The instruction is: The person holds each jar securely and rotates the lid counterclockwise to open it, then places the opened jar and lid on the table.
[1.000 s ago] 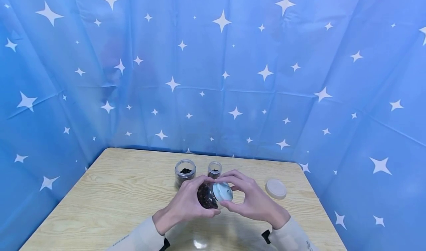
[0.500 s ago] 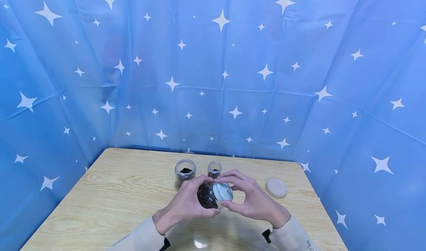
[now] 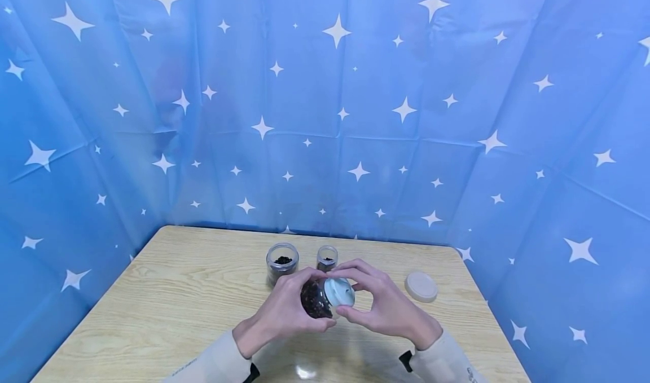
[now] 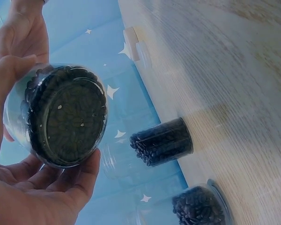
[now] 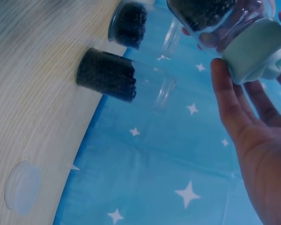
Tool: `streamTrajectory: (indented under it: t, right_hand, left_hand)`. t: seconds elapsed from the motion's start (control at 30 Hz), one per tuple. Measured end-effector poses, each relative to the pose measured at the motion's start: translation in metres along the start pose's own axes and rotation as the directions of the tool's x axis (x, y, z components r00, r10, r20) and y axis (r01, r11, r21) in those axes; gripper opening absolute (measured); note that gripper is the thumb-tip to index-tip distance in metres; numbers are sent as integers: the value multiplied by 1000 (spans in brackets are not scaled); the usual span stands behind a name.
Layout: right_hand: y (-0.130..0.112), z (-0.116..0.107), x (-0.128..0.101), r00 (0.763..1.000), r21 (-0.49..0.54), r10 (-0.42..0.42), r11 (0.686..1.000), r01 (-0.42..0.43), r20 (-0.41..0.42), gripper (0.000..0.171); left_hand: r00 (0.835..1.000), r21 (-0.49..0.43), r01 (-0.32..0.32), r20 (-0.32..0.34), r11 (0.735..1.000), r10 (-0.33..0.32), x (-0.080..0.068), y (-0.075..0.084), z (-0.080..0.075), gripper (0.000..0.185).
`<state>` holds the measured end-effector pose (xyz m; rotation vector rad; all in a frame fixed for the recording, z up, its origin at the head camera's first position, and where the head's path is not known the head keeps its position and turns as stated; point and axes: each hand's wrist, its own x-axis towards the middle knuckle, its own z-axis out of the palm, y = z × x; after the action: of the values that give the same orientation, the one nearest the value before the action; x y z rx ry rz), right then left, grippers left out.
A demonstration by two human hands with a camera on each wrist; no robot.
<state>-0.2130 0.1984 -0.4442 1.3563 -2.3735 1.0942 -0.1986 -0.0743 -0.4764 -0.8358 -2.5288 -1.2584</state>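
Above the table, a clear round jar (image 3: 315, 299) of dark beans or seeds is held tilted, its pale mint-green lid (image 3: 339, 291) facing right. My left hand (image 3: 284, 307) grips the jar's body from the left, fingers and thumb curled round it. In the left wrist view, the jar's base (image 4: 70, 119) faces the camera, with dark contents behind the glass. My right hand (image 3: 386, 301) pinches the lid's rim between thumb and fingers. Seen from the right wrist, the lid (image 5: 257, 51) sits at the jar's mouth; I cannot tell how tightly.
Beyond the hands stand an uncovered wide jar (image 3: 282, 262) and a narrower uncovered jar (image 3: 327, 257), both partly filled with dark beans or seeds. A pale round lid (image 3: 421, 287) lies on the wooden table (image 3: 193, 270) at right. A starry blue curtain (image 3: 304, 101) hangs behind the table.
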Motion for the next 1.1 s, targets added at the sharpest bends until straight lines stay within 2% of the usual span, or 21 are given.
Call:
streamTrajectory:
  t: [0.17, 0.3, 0.6, 0.87, 1.1]
  right_hand:
    - [-1, 2, 0, 999, 3, 43, 999, -43, -17, 61]
    - [-6, 5, 1, 993, -5, 109, 994, -109, -50, 62]
    - [-19, 11, 5, 958, -28, 250, 966, -256, -138, 54]
    - [-25, 13, 7, 931, -6, 336, 940, -340, -140, 53]
    - [-25, 14, 8, 926, -13, 353, 934, -358, -136, 52]
  left_hand:
    - [1000, -13, 17, 0, 1000, -17, 0, 0, 0, 77]
    - [1000, -10, 17, -14, 1000, -18, 0, 0, 0, 77]
    - [999, 0, 31, -30, 1000, -31, 0, -1, 0, 75]
    - [999, -1, 20, -26, 1000, -20, 0, -2, 1, 74]
    - [1000, 15, 20, -24, 1000, -19, 0, -2, 1, 75]
